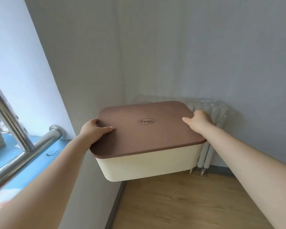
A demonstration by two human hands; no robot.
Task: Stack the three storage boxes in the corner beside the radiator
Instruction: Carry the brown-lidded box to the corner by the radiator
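I hold one storage box in the air in front of the room corner. It has a cream body and a brown lid printed with the word "three". My left hand grips the lid's left edge, thumb on top. My right hand grips the lid's far right corner. The box hangs well above the wooden floor. A white radiator stands against the right wall, partly hidden behind the box. No other storage box is in view.
A window sill with a blue surface and a steel rail runs along the left. Grey walls meet in the corner behind the box. A dark skirting strip lines the left wall at floor level.
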